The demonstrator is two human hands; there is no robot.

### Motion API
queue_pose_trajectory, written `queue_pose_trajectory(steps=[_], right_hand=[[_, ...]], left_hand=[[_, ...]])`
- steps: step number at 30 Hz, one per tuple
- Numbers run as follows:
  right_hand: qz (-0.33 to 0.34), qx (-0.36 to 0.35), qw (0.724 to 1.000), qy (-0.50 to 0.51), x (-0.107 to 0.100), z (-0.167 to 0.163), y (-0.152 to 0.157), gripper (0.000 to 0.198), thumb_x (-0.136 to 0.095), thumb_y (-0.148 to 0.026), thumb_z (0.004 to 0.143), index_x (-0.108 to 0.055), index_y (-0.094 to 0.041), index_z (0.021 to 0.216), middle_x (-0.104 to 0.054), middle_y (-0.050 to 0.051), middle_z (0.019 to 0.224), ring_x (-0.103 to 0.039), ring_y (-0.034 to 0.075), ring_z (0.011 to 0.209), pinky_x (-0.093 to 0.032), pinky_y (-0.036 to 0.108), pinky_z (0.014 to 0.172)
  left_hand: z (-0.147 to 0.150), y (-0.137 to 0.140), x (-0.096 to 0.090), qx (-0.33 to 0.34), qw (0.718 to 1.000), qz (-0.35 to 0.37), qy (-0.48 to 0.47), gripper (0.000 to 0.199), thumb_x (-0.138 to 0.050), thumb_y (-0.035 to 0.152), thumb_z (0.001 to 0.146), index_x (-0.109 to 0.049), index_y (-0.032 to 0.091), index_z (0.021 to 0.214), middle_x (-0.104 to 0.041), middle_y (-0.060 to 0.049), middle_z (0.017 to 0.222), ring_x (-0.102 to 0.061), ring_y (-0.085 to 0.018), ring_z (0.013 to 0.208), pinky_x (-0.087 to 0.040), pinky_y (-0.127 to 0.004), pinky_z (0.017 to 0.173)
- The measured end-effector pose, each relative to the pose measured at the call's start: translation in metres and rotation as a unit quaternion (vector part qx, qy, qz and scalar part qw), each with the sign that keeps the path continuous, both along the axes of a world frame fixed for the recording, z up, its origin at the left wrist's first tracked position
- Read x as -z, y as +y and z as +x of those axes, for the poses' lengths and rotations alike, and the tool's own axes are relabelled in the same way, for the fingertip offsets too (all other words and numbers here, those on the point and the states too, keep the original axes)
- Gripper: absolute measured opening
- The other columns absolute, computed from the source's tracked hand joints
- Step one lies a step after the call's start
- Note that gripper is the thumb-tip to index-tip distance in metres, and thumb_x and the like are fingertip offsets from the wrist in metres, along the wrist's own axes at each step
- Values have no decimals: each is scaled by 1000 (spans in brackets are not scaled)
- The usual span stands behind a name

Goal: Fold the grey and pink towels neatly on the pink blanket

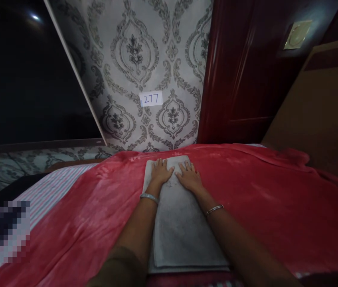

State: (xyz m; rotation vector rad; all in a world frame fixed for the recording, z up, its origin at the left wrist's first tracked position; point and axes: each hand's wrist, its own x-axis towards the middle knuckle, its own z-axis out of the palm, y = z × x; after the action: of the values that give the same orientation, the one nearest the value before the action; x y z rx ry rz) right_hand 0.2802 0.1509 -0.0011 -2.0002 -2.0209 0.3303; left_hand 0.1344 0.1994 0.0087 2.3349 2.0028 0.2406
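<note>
A grey towel (186, 227), folded lengthwise into a long strip, lies on a red plush blanket (255, 191). Its layered near edge faces me. On the towel's far end, toward the left, my left hand (162, 171) rests flat with the fingers apart. My right hand (189, 175) lies flat beside it on the right, fingers spread too. The two thumbs point at each other with a small gap between them. Neither hand grips anything; both palms press on the cloth.
Behind the blanket stands a patterned wall with a paper label (151, 98) reading 277. A dark television screen (31, 79) is at the left, a dark red wooden panel (231, 79) and a large cardboard sheet (321, 103) at the right. Striped bedding (55, 181) shows at the left.
</note>
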Motion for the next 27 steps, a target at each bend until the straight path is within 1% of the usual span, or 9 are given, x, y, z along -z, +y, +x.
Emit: queue_pose_trajectory(steps=[4,7,11,15,17,19,21,23,27], right_hand=[[-26,2,1000,2,-11,3,2,66,-31,-54,101,-26,-24,160,-10,10,168,-8,35,153,-22,57,118],[-57,-15,998,10,-17,8,-10,67,-25,-57,103,-25,-24,160,-8,11,168,-6,32,154,-16,53,121],[-49,-52,997,-19,-9,13,-71,69,-28,-59,102,-26,-22,160,-14,14,167,-9,30,154,-17,49,121],[12,-93,993,-66,3,8,-153,69,-46,-54,97,-27,-31,159,-10,9,168,-5,35,154,-17,61,117],[19,-106,991,-79,5,5,-177,66,-47,-50,97,-28,-35,158,-10,5,168,-5,36,154,-17,66,115],[19,-110,990,-82,5,4,-186,63,-46,-48,98,-29,-36,158,-13,5,168,-6,35,154,-19,67,114],[24,-111,990,-78,3,4,-185,61,-44,-48,99,-31,-35,157,-14,4,167,-8,35,153,-22,66,114],[37,-112,990,-74,3,5,-182,60,-43,-49,99,-32,-36,157,-16,4,167,-9,35,153,-22,65,114],[62,-111,989,-75,7,7,-180,59,-42,-49,100,-34,-34,156,-20,6,166,-12,35,153,-23,66,113]], left_hand=[[2,-2,-1,3,1000,5,3,72,-31,57,98,-32,14,156,-26,-16,164,-19,-28,154,-12,-48,124],[3,-1,-2,4,1000,2,5,73,-29,57,98,-31,13,156,-25,-17,165,-19,-29,154,-12,-48,124],[2,1,0,15,1000,11,-3,73,-30,56,98,-33,11,155,-28,-19,163,-21,-31,153,-14,-50,124],[1,-3,1,23,998,50,-9,66,-34,51,99,-40,12,152,-35,-19,160,-28,-31,150,-20,-49,122],[0,-8,-2,29,996,81,-3,58,-36,45,99,-48,12,146,-41,-19,156,-31,-31,148,-23,-49,120],[0,-14,-9,42,994,98,9,50,-37,38,99,-57,13,138,-51,-19,148,-37,-32,144,-25,-52,118],[-1,-25,-17,61,994,93,20,46,-40,37,99,-61,14,132,-58,-18,139,-44,-32,138,-25,-54,117],[-5,-44,-21,88,993,75,28,47,-43,42,98,-60,16,134,-59,-17,138,-46,-33,137,-26,-57,117],[-25,-107,-9,216,975,49,28,61,-44,53,98,-45,19,149,-39,-16,158,-28,-32,150,-22,-59,119]])
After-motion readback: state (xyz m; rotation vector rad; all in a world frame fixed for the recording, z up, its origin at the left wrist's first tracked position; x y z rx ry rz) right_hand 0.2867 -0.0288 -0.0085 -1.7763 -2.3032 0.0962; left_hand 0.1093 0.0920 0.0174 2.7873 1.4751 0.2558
